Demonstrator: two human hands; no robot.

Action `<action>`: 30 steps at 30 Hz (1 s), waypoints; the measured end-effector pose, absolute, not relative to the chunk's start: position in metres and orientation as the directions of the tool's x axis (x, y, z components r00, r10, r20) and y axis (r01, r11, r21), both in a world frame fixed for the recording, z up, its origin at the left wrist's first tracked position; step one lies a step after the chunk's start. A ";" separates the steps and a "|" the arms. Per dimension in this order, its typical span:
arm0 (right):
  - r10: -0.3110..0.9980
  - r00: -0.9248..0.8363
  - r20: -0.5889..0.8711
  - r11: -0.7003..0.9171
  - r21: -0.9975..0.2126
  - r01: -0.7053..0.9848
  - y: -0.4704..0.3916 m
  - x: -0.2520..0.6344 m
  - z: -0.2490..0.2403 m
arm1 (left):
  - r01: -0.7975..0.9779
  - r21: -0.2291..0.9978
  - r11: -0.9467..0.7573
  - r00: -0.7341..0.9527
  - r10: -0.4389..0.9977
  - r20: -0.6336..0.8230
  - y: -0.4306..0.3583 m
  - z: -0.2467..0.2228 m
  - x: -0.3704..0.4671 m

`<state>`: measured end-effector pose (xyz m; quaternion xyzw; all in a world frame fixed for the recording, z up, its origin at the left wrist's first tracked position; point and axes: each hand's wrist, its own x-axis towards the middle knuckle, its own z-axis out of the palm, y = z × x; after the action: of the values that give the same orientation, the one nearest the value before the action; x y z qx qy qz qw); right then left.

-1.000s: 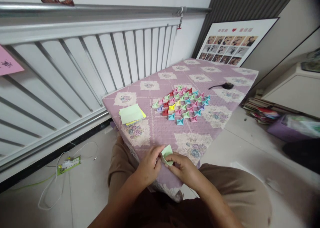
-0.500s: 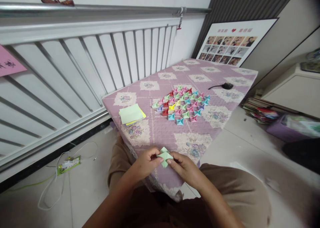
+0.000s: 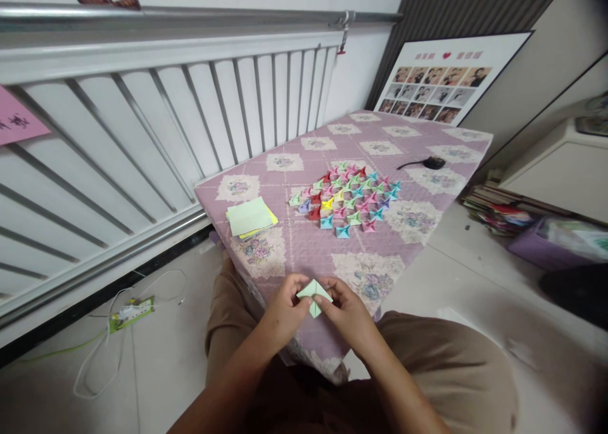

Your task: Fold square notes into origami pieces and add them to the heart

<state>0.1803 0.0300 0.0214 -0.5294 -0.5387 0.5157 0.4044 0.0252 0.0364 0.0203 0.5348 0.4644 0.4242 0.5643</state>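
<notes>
A pale green folded paper (image 3: 314,289), diamond-shaped with a crease down its middle, is pinched between both hands above the near end of the table. My left hand (image 3: 288,304) grips its left side, thumb on the front. On the right side, my right hand (image 3: 346,306) holds it the same way, with the thumb tips close together near the centre. Fingers behind the paper are partly hidden. Farther off on the table lie several small folded paper pieces (image 3: 350,204) in green, pink, red, blue and yellow, set close together in rows.
A stack of paper sheets (image 3: 251,217), green on top with yellow below, lies on the flowered tablecloth (image 3: 304,250). A black object with a cord (image 3: 433,163) rests at the far right. The radiator (image 3: 190,111) borders the table's left side. A power strip (image 3: 133,313) sits on the floor.
The green paper has gone from a layered, opened-out shape to a flatter diamond. Both thumbs have moved inward to its centre. Things on the table have stayed in place.
</notes>
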 end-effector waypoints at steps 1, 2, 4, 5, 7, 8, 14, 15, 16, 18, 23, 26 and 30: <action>0.982 -0.137 -0.127 -0.108 -0.984 0.145 0.030 0.180 0.022 | 0.040 0.997 0.070 0.215 0.974 -0.077 0.036 0.019 0.025; 0.979 -0.151 -0.140 -0.119 -0.983 0.142 0.029 0.181 0.023 | 0.068 0.995 0.071 0.216 0.973 -0.084 0.036 0.019 0.024; 0.977 -0.143 -0.157 -0.137 -0.980 0.143 0.028 0.180 0.024 | 0.088 0.992 0.089 0.205 0.973 -0.105 0.036 0.019 0.024; 0.979 -0.128 -0.158 -0.141 -0.981 0.136 0.028 0.180 0.024 | 0.070 0.991 0.110 0.194 0.973 -0.122 0.035 0.019 0.024; 0.985 -0.096 -0.147 -0.136 -0.985 0.108 0.028 0.179 0.023 | 0.008 0.985 0.172 0.179 0.969 -0.170 0.034 0.021 0.025; 0.988 -0.078 -0.134 -0.127 -0.987 0.094 0.029 0.178 0.022 | -0.016 0.979 0.205 0.187 0.962 -0.198 0.033 0.021 0.026; 0.994 -0.049 -0.100 -0.098 -0.994 0.042 0.029 0.174 0.019 | 0.013 0.952 0.305 0.272 0.915 -0.297 0.026 0.023 0.030; 0.993 -0.059 -0.106 -0.105 -0.994 0.031 0.029 0.174 0.018 | 0.019 0.950 0.311 0.269 0.914 -0.305 0.026 0.022 0.031; 0.992 -0.064 -0.113 -0.112 -0.994 0.018 0.029 0.174 0.018 | 0.022 0.947 0.319 0.266 0.911 -0.314 0.026 0.022 0.030; 0.989 -0.064 -0.131 -0.132 -0.991 -0.016 0.029 0.175 0.018 | 0.031 0.942 0.335 0.267 0.905 -0.331 0.026 0.022 0.029; 0.983 -0.052 -0.174 -0.176 -0.984 -0.033 0.033 0.176 0.020 | 0.069 0.947 0.314 0.304 0.897 -0.320 0.026 0.021 0.027; 0.983 -0.026 -0.179 -0.180 -0.984 -0.011 0.035 0.175 0.019 | 0.088 0.956 0.281 0.343 0.892 -0.294 0.027 0.022 0.027; 0.975 -0.021 -0.222 -0.223 -0.975 -0.016 0.040 0.176 0.014 | 0.133 0.950 0.283 0.343 0.886 -0.312 0.031 0.018 0.028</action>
<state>0.1765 0.0395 0.0142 -0.5436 -0.4408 0.5621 0.4407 0.0276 0.0308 0.0178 0.5201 0.4900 0.2970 0.6334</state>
